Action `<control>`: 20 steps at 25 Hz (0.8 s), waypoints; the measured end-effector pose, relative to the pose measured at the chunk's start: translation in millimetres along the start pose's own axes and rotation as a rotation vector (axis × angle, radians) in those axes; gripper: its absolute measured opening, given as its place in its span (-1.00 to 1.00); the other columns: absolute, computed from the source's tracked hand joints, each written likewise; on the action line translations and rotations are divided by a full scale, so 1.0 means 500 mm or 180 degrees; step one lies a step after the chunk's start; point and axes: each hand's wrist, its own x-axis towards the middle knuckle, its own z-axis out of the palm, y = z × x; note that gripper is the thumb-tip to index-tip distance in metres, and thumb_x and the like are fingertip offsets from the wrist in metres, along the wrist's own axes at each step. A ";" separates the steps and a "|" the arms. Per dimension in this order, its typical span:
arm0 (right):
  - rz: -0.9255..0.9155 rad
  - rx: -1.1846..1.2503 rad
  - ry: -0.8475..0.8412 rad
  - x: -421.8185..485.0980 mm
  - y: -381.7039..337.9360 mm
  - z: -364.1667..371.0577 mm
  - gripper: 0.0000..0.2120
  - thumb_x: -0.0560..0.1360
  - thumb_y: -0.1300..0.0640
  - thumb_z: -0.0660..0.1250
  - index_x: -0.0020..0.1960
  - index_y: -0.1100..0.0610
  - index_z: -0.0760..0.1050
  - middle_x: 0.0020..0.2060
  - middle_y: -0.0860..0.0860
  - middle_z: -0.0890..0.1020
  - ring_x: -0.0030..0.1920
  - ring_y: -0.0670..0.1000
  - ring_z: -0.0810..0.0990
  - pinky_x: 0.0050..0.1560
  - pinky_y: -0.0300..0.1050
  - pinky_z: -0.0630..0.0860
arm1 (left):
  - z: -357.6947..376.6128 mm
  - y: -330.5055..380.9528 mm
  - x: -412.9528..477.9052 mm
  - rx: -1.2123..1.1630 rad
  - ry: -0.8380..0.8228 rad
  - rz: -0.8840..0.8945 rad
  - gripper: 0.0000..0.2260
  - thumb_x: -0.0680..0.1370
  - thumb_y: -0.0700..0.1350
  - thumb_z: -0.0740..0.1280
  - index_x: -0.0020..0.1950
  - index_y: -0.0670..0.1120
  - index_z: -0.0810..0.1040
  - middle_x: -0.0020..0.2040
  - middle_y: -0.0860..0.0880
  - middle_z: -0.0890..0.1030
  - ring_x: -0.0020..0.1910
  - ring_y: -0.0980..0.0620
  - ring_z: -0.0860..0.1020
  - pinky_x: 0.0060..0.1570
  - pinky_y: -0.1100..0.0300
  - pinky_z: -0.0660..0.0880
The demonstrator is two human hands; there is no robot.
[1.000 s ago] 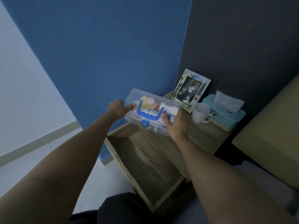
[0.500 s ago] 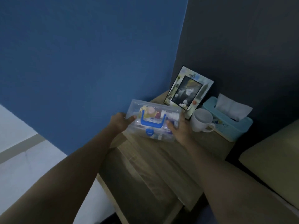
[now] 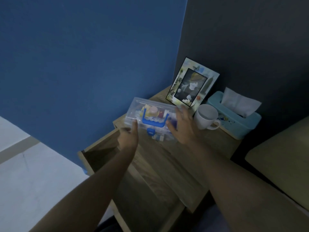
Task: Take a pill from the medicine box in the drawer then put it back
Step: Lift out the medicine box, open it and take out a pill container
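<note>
Medicine box (image 3: 151, 120) now down on the nightstand (image 3: 209, 144) top near its front-left corner, no longer carried. Left hand (image 3: 128, 137) and right hand (image 3: 183, 127) both released, fingers spread, flanking it. Drawer (image 3: 107, 153) open below. Mug (image 3: 206, 117) close right.
</note>
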 end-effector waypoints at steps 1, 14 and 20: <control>-0.0212 -0.0029 -0.0210 0.002 -0.002 -0.002 -0.38 0.55 -0.15 0.13 0.49 0.14 0.09 0.51 0.15 0.11 0.50 0.15 0.08 0.46 0.09 0.13 | 0.013 -0.013 -0.016 0.0022 -0.0368 -0.0104 -0.39 0.44 0.37 0.15 0.11 -0.14 0.53 0.04 -0.13 0.63 0.01 -0.09 0.59 0.04 0.08 0.49; -0.0073 -0.0101 -0.0513 -0.003 -0.015 0.018 -0.42 0.60 -0.12 0.03 0.52 0.10 0.01 0.54 0.10 0.00 0.53 0.12 -0.10 0.50 0.04 -0.08 | 0.038 -0.047 -0.024 -0.0572 -0.1102 0.0009 -0.86 0.54 -0.11 0.28 -0.07 -0.15 0.59 -0.13 -0.12 0.64 -0.03 -0.10 0.62 0.06 0.03 0.55; -0.0302 -0.0358 -0.0799 0.000 -0.009 -0.006 -0.14 0.44 -0.23 0.29 0.52 0.12 -0.05 0.54 0.10 -0.04 0.53 0.12 -0.10 0.52 0.05 -0.04 | 0.012 -0.055 -0.014 -0.0974 0.0034 0.0066 -0.43 0.47 -0.22 0.26 0.46 -0.05 0.19 0.40 -0.15 0.40 0.27 -0.08 0.46 0.13 0.06 0.47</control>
